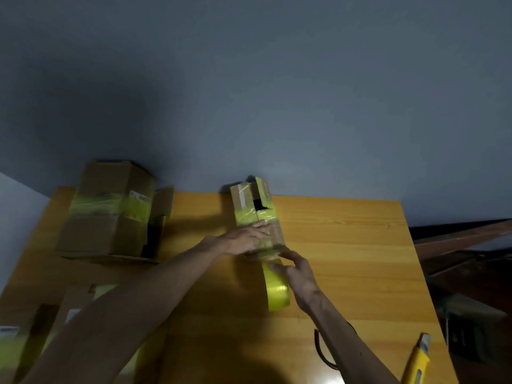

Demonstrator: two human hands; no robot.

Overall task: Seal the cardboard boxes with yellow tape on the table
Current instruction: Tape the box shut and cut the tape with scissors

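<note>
While the left hand (246, 239) lies flat on top of the narrow brown cardboard box (249, 217), its fingers straight and close together and pressing on the near half, the right hand (297, 275) is at the box's near end. That box lies lengthwise on the orange-yellow wooden table (346, 245), towards the far edge and about midway across, with one end pointing at the blue-grey wall (277, 92). Glossy yellow wrapping bands its middle, and a dark ragged hole shows in its top face beyond the left fingertips.

A wide band of shiny yellow tape (277, 292) runs from the box's near end back towards the person. The right thumb lies across the upper end of this band and the fingers bend over it towards the box, so the hand pinches the tape just beside the cardboard. Whether the band ends in a roll cannot be told.

Well apart, at the far left corner, stands a larger brown cardboard box (110, 209) banded in yellow, with a flap open at its right. Blurred cardboard pieces (41, 328) lie at the near left. A yellow utility knife (418, 361) lies near the right front edge, and a dark loop (320, 350) shows beside the right forearm.
</note>
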